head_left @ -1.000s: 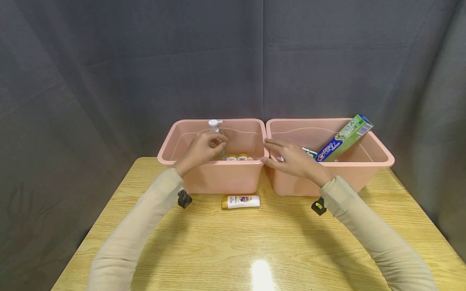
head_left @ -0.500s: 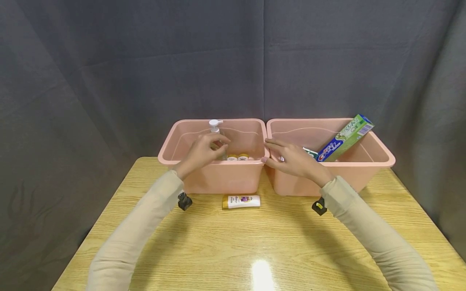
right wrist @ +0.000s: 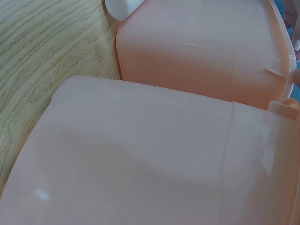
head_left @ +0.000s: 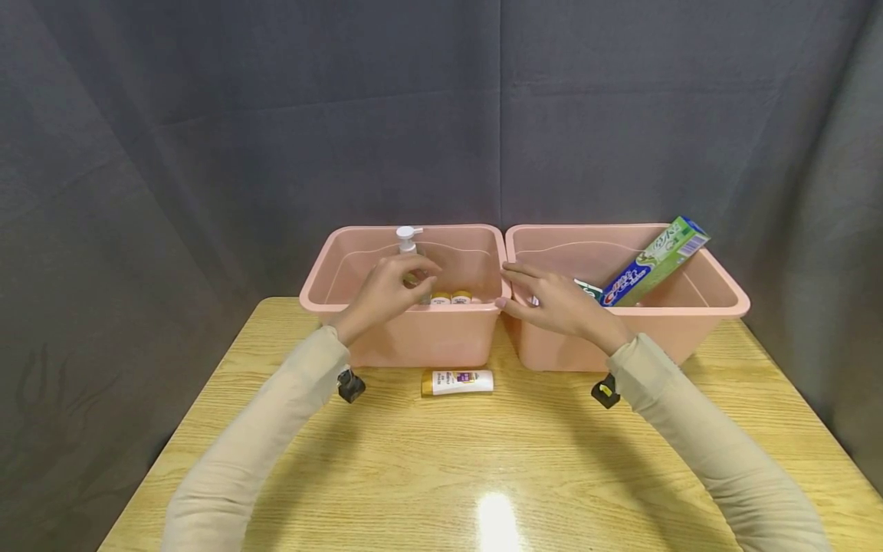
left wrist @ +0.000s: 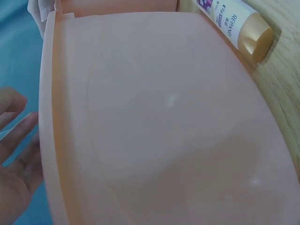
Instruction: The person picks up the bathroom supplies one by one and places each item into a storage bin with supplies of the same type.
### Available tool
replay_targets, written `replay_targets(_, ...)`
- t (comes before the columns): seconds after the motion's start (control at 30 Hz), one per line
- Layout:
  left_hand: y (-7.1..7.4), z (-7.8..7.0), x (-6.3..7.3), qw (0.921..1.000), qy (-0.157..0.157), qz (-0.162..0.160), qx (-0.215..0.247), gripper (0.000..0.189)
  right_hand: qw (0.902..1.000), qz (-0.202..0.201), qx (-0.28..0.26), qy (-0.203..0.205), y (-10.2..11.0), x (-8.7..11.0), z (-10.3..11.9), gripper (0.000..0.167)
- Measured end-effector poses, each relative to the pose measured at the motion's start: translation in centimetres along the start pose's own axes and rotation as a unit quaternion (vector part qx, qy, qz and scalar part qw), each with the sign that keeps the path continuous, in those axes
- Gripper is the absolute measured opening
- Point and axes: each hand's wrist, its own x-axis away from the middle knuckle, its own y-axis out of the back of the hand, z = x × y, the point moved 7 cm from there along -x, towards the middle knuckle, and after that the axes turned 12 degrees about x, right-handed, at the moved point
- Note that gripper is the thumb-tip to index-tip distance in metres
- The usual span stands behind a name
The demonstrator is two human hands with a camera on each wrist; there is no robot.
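Over the left pink bin [head_left: 414,337] hovers my left hand [head_left: 386,291], thumb and fingers bent in a loose arch with nothing visible between them. In the left wrist view its fingers are spread apart beyond the bin's rim. A clear bottle with a white pump top [head_left: 407,238] stands in that bin just behind the hand. Two small round-topped containers [head_left: 451,298] with yellow sides sit to the hand's right. My right hand [head_left: 555,300] touches the meeting rims of the two bins with extended fingers and thumb, beside the right pink bin [head_left: 572,349]. It holds nothing visible.
A green and blue Crest toothpaste box [head_left: 655,262] leans out of the right bin, near a dark green packet [head_left: 588,289] partly hidden by my right hand. A white and gold shampoo bottle [head_left: 458,382] lies on the wooden table [head_left: 441,460] before the left bin. Grey curtain hangs behind.
My left hand has drifted slightly to the right over the left bin. The right hand stays in place at the rims, and the objects have not moved.
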Motion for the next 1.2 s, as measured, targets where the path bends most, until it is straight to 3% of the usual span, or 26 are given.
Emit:
replay_targets(0.37,-0.1,-0.9,0.4,0.9985,-0.037,-0.003,-0.041,0.014,1.0000,-0.001,0.001,0.005,0.0,0.0,-0.1,0.066)
replay_targets(0.6,-0.3,-1.7,0.7,0.9973,-0.064,0.002,-0.035,0.013,1.0000,-0.003,0.002,0.005,-0.1,0.0,-0.1,0.065)
replay_targets(0.93,-0.3,-2.6,1.1,0.9956,-0.088,0.008,-0.034,0.014,0.9999,-0.007,0.005,0.009,-0.1,-0.1,0.0,0.064)
replay_targets(1.2,-0.5,-3.0,1.6,0.9928,-0.099,0.011,-0.067,0.018,1.0000,-0.001,0.003,0.003,-0.1,-0.1,-0.1,0.065)
